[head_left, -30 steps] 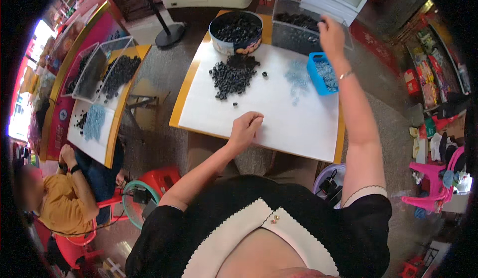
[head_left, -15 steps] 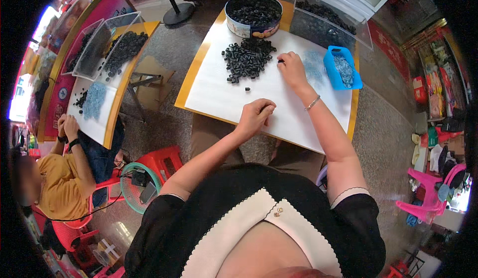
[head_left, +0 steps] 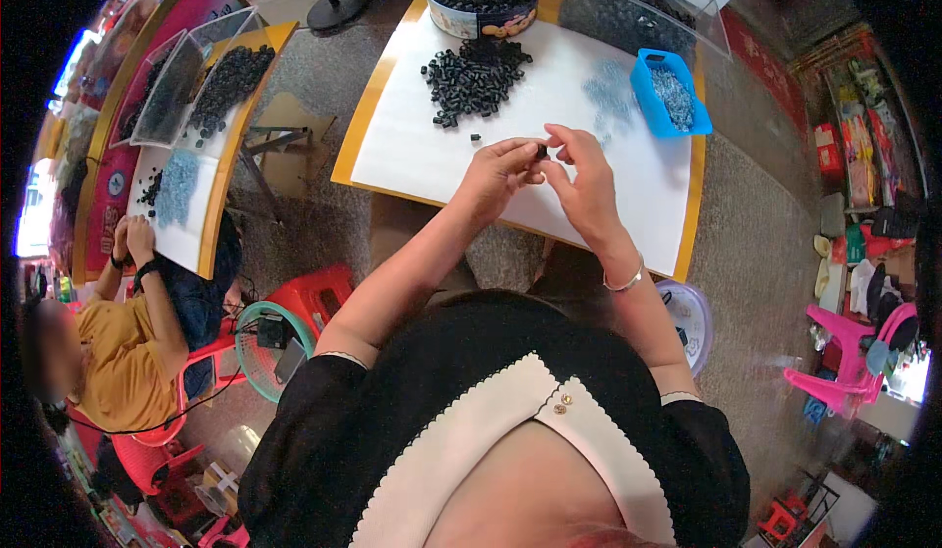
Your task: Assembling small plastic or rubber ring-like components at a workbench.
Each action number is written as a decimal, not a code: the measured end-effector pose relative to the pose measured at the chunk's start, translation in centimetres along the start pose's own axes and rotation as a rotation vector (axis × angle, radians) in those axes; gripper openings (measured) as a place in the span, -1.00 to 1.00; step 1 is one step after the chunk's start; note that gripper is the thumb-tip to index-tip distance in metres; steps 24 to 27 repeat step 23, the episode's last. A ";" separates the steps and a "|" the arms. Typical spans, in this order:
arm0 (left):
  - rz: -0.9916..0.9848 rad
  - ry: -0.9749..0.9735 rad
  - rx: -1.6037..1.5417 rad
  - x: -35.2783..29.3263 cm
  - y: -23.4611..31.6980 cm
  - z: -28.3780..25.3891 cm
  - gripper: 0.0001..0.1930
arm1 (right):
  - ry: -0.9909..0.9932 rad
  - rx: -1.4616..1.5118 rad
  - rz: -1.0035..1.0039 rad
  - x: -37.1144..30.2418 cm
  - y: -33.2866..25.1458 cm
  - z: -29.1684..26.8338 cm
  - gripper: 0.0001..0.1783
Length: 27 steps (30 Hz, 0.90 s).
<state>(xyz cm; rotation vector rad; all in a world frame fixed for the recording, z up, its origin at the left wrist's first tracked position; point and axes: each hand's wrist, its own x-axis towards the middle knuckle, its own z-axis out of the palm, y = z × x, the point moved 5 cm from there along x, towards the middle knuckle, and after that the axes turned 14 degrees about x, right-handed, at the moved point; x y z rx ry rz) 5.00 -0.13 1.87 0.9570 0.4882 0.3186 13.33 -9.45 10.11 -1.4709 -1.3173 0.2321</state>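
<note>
My left hand [head_left: 498, 175] is over the near part of the white-topped table [head_left: 392, 151], fingertips pinched on a small black cylindrical piece [head_left: 541, 153]. Just right of it, my right hand [head_left: 587, 183] has its thumb and forefinger parted beside that piece; whether they touch it is hard to tell. Beyond my hands lies a heap of small black cylinders [head_left: 473, 79], and one loose cylinder [head_left: 476, 138] sits nearer me. A blue basket [head_left: 699, 116] of small clear bluish pieces stands at the right, beside a thin scatter of similar pieces [head_left: 610, 92].
A round tin [head_left: 481, 24] full of black pieces stands at the back edge, with a clear bin [head_left: 628, 18] to its right. At left, a co-worker in a yellow shirt [head_left: 128, 352] sits at another table [head_left: 196, 229]. A green basket [head_left: 257, 376] and red stool [head_left: 319, 298] stand between.
My right hand has come back from beside the heap to my left hand. A black piece now shows at my left fingertips. The view has shifted slightly.
</note>
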 end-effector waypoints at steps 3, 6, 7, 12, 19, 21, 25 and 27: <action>-0.021 -0.051 -0.179 -0.5 -0.6 -0.1 -0.72 | 0.097 0.113 0.130 -1.6 0.3 -1.1 -0.71; 0.008 -0.102 -0.281 -1.0 -0.4 0.4 -0.72 | 0.186 0.076 0.187 -3.5 2.4 -2.6 -0.78; 0.004 -0.104 -0.279 -1.0 -0.5 0.4 -0.72 | 0.225 0.027 0.190 -4.1 2.9 -3.2 -0.81; -0.008 -0.050 -0.197 -1.0 -0.9 0.1 -0.74 | 0.297 -0.180 0.252 -5.8 4.9 -5.6 -0.88; 0.033 -0.072 -0.178 0.0 -2.6 -1.1 -0.76 | 0.256 -0.430 0.216 -4.1 7.1 -5.9 -0.84; 0.030 -0.095 -0.171 -0.1 -2.6 -1.1 -0.76 | 0.240 -0.431 0.221 -3.2 7.5 -5.4 -0.82; 0.032 -0.111 -0.155 -0.3 -2.7 -1.2 -0.74 | 0.219 -0.517 0.156 -2.2 7.7 -4.7 -0.82; 0.032 -0.111 -0.155 -0.3 -2.7 -1.2 -0.74 | 0.219 -0.517 0.156 -2.2 7.7 -4.7 -0.82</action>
